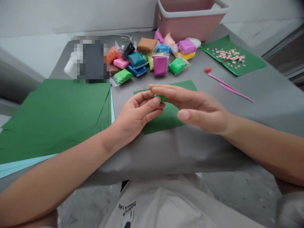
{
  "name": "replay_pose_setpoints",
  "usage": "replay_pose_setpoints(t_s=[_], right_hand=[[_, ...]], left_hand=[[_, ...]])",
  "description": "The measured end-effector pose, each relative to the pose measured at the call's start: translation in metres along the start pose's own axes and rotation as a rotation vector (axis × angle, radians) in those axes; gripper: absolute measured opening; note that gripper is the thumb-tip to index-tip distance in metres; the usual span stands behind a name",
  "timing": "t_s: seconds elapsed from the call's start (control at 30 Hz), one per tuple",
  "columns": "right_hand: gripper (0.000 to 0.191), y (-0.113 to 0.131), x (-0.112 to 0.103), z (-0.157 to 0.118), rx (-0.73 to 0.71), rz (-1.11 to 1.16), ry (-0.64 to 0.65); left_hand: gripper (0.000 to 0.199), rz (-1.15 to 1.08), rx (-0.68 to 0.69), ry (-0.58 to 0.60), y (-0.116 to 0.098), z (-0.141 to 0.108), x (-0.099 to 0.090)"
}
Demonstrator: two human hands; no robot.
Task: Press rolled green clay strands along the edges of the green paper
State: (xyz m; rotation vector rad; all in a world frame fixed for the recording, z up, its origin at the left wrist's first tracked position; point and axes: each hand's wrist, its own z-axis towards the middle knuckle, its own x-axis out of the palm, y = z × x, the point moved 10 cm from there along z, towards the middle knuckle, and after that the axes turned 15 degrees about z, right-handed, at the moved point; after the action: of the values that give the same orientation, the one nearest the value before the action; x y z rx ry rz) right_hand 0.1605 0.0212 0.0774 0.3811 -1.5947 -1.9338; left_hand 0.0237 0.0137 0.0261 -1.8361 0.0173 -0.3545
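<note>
A small lump of bright green modelling clay [160, 98] is pinched between the thumb and fingers of my left hand [140, 110]. My right hand [201, 107] is held over it with straight fingers, their tips reaching across the lump, and the thumb apart below. Whether those fingers press on the clay I cannot tell. Beneath both hands lies a small sheet of green paper [163, 118], partly covered by them.
Several wrapped clay packs [160, 66] are heaped behind my hands. Green paper sheets [54, 114] are stacked at left. At right lie pink plastic tools [234, 90], an orange clay piece [208, 70] and a green sheet with a blossom tree [255, 65]. A pink bin [190, 23] stands behind.
</note>
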Motion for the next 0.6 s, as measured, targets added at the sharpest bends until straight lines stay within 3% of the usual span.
replay_pose_setpoints(t_s=[0.23,0.37,0.47,0.6], right_hand=[[0.078,-0.001,-0.007,0.005,0.117,0.221,-0.080],[0.069,-0.001,-0.015,0.005,0.130,0.292,-0.141],[0.062,-0.004,-0.018,0.004,0.145,0.327,-0.146],[0.069,-0.005,-0.022,0.005,0.162,0.338,-0.176]], left_hand=[[0.013,-0.018,0.010,-0.040,-0.003,0.000,-0.002],[0.021,-0.012,0.017,-0.026,-0.003,-0.001,-0.001],[0.012,-0.008,0.039,-0.025,-0.006,-0.001,-0.001],[0.022,0.027,0.052,-0.077,-0.009,-0.002,-0.003]])
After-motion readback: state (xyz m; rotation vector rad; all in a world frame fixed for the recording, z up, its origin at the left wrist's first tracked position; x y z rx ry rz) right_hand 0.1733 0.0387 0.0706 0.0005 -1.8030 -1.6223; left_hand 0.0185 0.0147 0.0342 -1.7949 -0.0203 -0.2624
